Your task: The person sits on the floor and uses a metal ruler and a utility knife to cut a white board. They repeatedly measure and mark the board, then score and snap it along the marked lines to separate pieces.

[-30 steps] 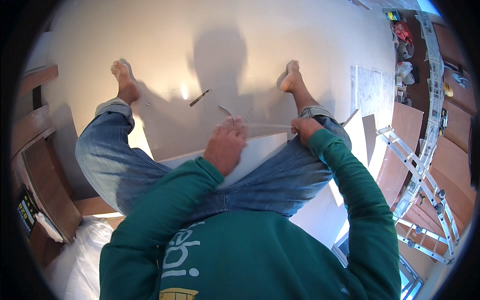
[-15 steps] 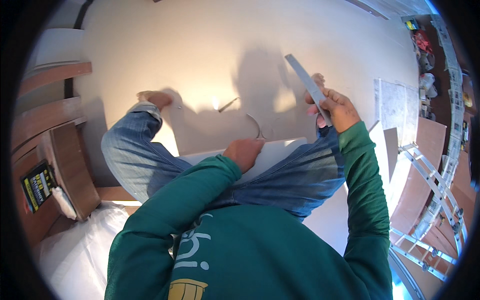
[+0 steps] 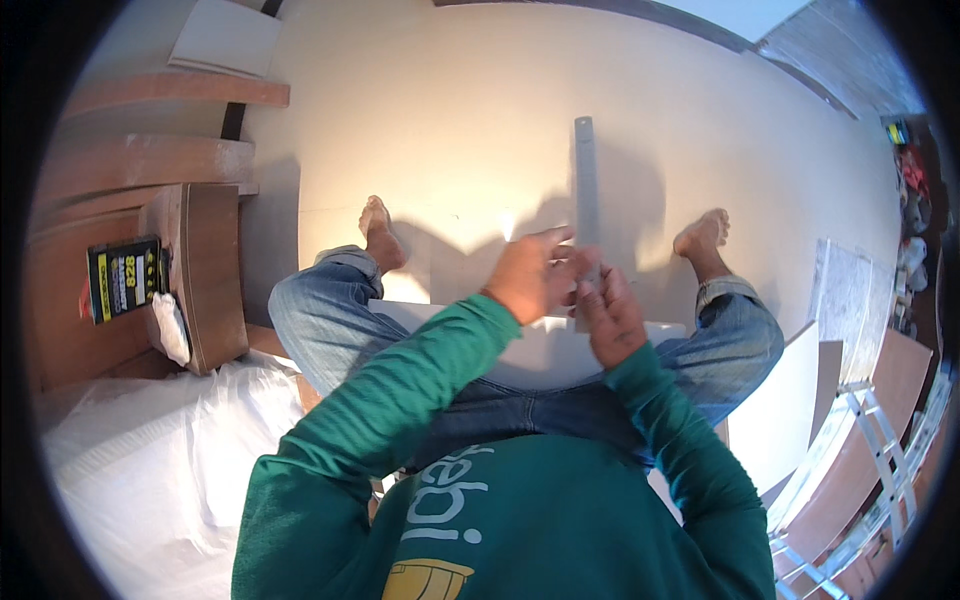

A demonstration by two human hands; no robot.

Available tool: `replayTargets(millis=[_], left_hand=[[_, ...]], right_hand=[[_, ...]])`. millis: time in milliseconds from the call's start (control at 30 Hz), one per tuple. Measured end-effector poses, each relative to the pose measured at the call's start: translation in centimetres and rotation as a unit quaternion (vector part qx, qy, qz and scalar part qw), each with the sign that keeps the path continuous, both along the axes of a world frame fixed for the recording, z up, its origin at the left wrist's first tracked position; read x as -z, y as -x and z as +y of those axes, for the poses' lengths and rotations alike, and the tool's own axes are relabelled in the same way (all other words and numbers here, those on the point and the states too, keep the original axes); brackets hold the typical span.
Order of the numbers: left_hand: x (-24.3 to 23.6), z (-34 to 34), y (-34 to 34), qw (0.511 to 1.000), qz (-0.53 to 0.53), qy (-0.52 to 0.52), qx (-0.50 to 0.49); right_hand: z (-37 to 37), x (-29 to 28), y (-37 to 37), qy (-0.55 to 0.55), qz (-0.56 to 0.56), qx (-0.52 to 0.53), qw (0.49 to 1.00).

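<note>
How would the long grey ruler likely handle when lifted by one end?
The grey ruler stands straight out from both hands without sagging, so it is probably stiff. It looks thin and narrow, so likely light. Its smooth, flat surface might slip between the left hand and right hand.

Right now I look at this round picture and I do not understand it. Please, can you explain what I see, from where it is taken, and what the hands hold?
The picture comes from a wide fisheye camera worn on a person's head, looking down. That is why the picture is round and straight edges bend near its rim. There is no machine here, only a person with bare hands.

The green sleeves and blue jeans belong to that person, who sits with legs apart and bare feet on a big pale board. The left hand and the right hand meet at the lower end of a long grey ruler, which points away from the body; the exact grip is hard to see. A white sheet lies across the lap.

At the left are wooden pieces, a yellow and black box and white plastic wrap. At the right stands a metal ladder.
</note>
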State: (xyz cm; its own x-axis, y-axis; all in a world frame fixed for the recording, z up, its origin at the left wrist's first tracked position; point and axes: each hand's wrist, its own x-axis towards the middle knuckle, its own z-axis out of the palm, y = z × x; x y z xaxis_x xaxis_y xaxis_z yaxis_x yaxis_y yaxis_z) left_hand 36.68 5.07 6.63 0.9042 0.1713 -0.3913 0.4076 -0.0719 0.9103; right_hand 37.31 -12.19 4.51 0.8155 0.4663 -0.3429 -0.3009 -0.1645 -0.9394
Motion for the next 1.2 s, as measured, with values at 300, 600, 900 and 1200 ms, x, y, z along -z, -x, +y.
replayTargets(millis=[300,600,900,1200], left_hand=[[1.1,8.2,0.1,0.953,0.123,-0.11,0.253],[-4.6,13.6,3.3,0.916,0.214,-0.043,0.336],[-7.7,12.1,7.9,0.802,0.017,-0.47,0.369],[-3.7,6.1,13.2,0.855,-0.008,-0.441,0.272]], right_hand=[[1.0,-3.4,-1.3,0.21,-0.229,-0.288,0.906],[-0.3,-1.9,-6.8,0.298,-0.523,-0.221,0.768],[-1.8,1.5,-5.4,0.287,-0.342,-0.316,0.837],[-5.6,2.2,-1.4,0.356,-0.152,-0.427,0.817]])
